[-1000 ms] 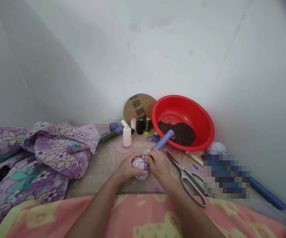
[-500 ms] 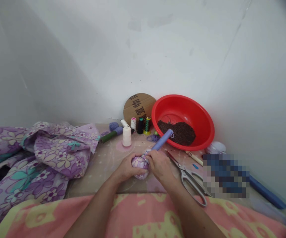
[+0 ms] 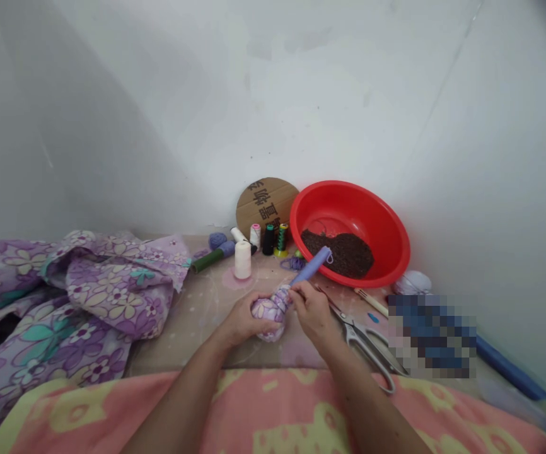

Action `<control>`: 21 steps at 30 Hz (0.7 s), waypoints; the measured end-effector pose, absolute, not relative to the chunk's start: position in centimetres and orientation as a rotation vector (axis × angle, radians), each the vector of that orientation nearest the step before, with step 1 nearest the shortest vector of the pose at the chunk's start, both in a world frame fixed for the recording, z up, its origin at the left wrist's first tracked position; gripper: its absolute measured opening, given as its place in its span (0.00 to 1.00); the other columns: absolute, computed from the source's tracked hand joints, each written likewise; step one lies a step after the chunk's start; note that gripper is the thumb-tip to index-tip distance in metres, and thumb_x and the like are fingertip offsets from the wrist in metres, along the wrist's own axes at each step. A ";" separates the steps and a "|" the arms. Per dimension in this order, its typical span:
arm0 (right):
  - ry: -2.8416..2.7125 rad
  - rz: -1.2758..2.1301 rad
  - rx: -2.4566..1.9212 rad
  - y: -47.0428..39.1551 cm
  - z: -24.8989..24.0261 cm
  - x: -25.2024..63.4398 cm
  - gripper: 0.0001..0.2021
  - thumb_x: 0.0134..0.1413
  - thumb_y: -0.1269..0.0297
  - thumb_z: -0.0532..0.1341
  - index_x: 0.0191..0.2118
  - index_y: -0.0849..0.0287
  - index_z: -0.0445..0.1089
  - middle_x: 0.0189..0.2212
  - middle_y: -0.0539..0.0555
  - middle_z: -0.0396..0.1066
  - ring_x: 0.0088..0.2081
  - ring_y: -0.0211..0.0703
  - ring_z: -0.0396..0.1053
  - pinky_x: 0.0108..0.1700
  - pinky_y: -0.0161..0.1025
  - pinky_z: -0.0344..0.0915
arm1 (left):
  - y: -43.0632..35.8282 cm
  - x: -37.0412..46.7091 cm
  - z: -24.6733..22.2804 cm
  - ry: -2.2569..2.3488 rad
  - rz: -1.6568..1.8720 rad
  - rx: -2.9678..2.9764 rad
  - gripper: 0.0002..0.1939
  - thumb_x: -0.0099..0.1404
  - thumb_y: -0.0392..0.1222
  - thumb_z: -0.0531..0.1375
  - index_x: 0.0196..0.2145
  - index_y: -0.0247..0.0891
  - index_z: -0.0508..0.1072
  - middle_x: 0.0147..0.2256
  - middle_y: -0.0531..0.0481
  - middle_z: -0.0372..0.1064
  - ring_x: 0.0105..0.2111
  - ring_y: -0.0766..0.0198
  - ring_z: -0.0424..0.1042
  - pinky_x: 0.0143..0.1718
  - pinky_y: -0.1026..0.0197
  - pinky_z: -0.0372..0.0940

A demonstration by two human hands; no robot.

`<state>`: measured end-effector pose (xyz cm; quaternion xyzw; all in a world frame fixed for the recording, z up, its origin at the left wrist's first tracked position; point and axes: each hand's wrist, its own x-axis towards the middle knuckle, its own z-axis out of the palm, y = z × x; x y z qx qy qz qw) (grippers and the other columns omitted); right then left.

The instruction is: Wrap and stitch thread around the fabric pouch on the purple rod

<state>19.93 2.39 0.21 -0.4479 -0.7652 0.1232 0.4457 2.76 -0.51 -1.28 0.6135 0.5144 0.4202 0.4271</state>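
Observation:
My left hand [image 3: 246,320] is closed around a round bundle of purple flowered cloth [image 3: 269,313]. From the bundle's gathered neck a lavender-wrapped stick [image 3: 309,267] slants up and to the right, with a small loop at its tip over the rim of the red basin [image 3: 398,217]. My right hand [image 3: 311,310] pinches at the neck, where the cloth meets the stick; whether its fingers hold cloth or thread is too small to make out. Just right of that hand lie large scissors [image 3: 367,347] with grey handles.
Dark brown grains [image 3: 348,255] lie in the basin. Several thread spools, a white one [image 3: 243,260] in front, stand near a round cardboard piece [image 3: 266,202]. A green stick [image 3: 208,259] lies left of them. Flowered cloth [image 3: 112,284] is heaped at the left; a pink-yellow blanket [image 3: 273,410] covers the front.
My right hand has shifted slightly up and right along the neck of the bundle, uncovering more of the gathered cloth. My left hand stays around the bundle.

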 end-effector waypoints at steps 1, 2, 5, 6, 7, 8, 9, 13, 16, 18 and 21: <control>-1.865 0.362 -1.087 2.6 0.1 20.0 0.07 0.50 0.67 0.53 0.27 0.60 0.66 0.22 0.50 0.67 0.25 0.37 0.63 0.28 0.31 0.55 | -0.5 2.7 -1.3 1.279 1.048 1.519 0.36 0.37 0.45 0.68 0.44 0.32 0.65 0.38 0.45 0.68 0.36 0.58 0.67 0.36 0.60 0.63; -1.834 0.411 -1.064 2.7 -0.1 20.1 0.06 0.49 0.67 0.53 0.27 0.59 0.65 0.22 0.50 0.67 0.25 0.37 0.63 0.28 0.31 0.55 | -0.5 2.7 -1.3 1.275 1.049 1.511 0.35 0.37 0.45 0.68 0.44 0.32 0.65 0.38 0.45 0.68 0.36 0.58 0.67 0.36 0.60 0.63; -1.737 0.518 -1.005 3.0 -0.2 20.2 0.04 0.47 0.65 0.56 0.27 0.59 0.65 0.22 0.49 0.66 0.25 0.36 0.63 0.27 0.31 0.57 | -0.5 2.5 -1.4 1.272 1.063 1.508 0.34 0.37 0.45 0.68 0.44 0.34 0.66 0.38 0.46 0.68 0.36 0.59 0.67 0.36 0.60 0.63; -1.706 0.538 -0.989 3.1 -0.2 20.2 0.04 0.47 0.65 0.56 0.27 0.59 0.65 0.21 0.49 0.66 0.24 0.36 0.63 0.27 0.31 0.57 | -0.5 2.5 -1.4 1.273 1.070 1.505 0.33 0.38 0.44 0.68 0.44 0.34 0.67 0.37 0.47 0.68 0.35 0.59 0.67 0.36 0.60 0.63; -1.679 0.552 -0.975 3.1 -0.1 20.3 0.04 0.46 0.65 0.56 0.27 0.59 0.66 0.21 0.49 0.66 0.24 0.36 0.63 0.26 0.31 0.57 | -0.5 2.5 -1.4 1.272 1.073 1.497 0.33 0.38 0.44 0.67 0.44 0.34 0.67 0.37 0.47 0.68 0.35 0.59 0.67 0.36 0.60 0.63; -1.651 0.561 -0.963 3.0 0.0 20.4 0.04 0.46 0.65 0.56 0.27 0.60 0.66 0.21 0.49 0.66 0.24 0.36 0.62 0.26 0.31 0.57 | -0.5 2.5 -1.4 1.269 1.077 1.486 0.32 0.39 0.44 0.67 0.43 0.33 0.67 0.36 0.47 0.68 0.34 0.60 0.67 0.35 0.61 0.63; -1.619 0.563 -0.951 3.0 0.2 20.5 0.05 0.46 0.65 0.56 0.28 0.60 0.66 0.22 0.49 0.66 0.24 0.36 0.62 0.26 0.31 0.58 | -0.5 2.5 -1.3 1.264 1.082 1.471 0.31 0.40 0.43 0.67 0.43 0.33 0.67 0.36 0.47 0.69 0.34 0.60 0.67 0.35 0.61 0.63; -1.481 0.528 -0.932 3.1 0.9 21.3 0.07 0.47 0.63 0.56 0.31 0.60 0.67 0.23 0.50 0.66 0.24 0.36 0.62 0.27 0.32 0.59 | -0.4 2.4 -1.1 1.245 1.113 1.421 0.28 0.40 0.39 0.65 0.42 0.31 0.68 0.35 0.47 0.68 0.33 0.61 0.67 0.33 0.62 0.62; -1.386 0.463 -0.944 3.4 1.1 22.0 0.08 0.47 0.61 0.57 0.31 0.61 0.67 0.23 0.50 0.66 0.24 0.36 0.62 0.27 0.33 0.59 | -0.2 2.3 -1.2 1.242 1.133 1.414 0.26 0.40 0.37 0.64 0.41 0.32 0.68 0.35 0.48 0.68 0.33 0.61 0.67 0.33 0.62 0.62; -1.325 0.434 -0.953 3.5 1.2 22.4 0.09 0.47 0.60 0.57 0.32 0.61 0.67 0.24 0.51 0.67 0.25 0.36 0.62 0.28 0.34 0.60 | -0.2 2.2 -1.4 1.243 1.148 1.407 0.25 0.41 0.36 0.63 0.40 0.32 0.68 0.34 0.48 0.68 0.32 0.62 0.66 0.33 0.62 0.62; -1.274 0.431 -0.957 3.5 1.2 22.6 0.11 0.47 0.60 0.57 0.34 0.61 0.67 0.26 0.53 0.68 0.26 0.37 0.64 0.29 0.34 0.61 | -0.1 2.2 -1.5 1.261 1.183 1.376 0.26 0.40 0.36 0.63 0.41 0.32 0.68 0.34 0.48 0.68 0.32 0.62 0.66 0.33 0.63 0.62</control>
